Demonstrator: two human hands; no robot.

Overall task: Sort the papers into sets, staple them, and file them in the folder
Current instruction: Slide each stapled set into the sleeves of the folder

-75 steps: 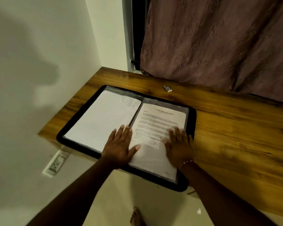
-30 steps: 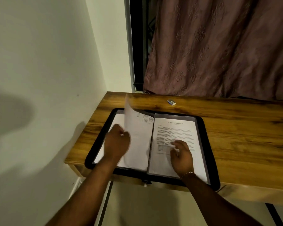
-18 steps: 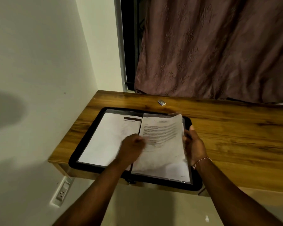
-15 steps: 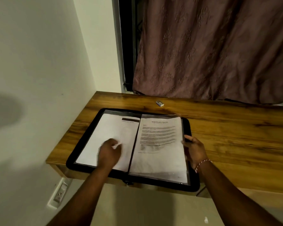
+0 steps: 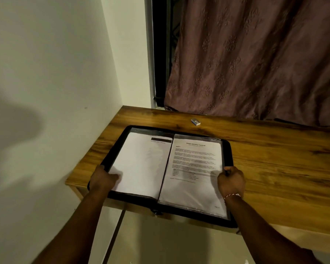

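The person is working at the filing end of the task: the black zip-edged folder is lying open and flat on the brown wood-grain table, near its front left corner, with its near edge hanging a little over the table's front. A white sheet with a dark header bar is showing on the left side, and a white printed page under a clear plastic sleeve is lying on the right side. No loose papers are showing on the table. The left hand is grasping the folder's left rim, fingers curled over the edge and thumb lying on the white sheet. The right hand is clenched at the right rim, seemingly pinching the cover edge, though whether it is also catching the sleeve I cannot tell. A small grey-and-white rectangular box, perhaps staples, is sitting apart behind the folder, in front of the dusty-pink patterned curtain. Judging from both hands taking opposite covers, the step in hand is probably closing or shifting the folder. The next move is calling for one cover to swing over evenly so the sleeves are not creasing, and for the overhanging folder not to slide off the front.
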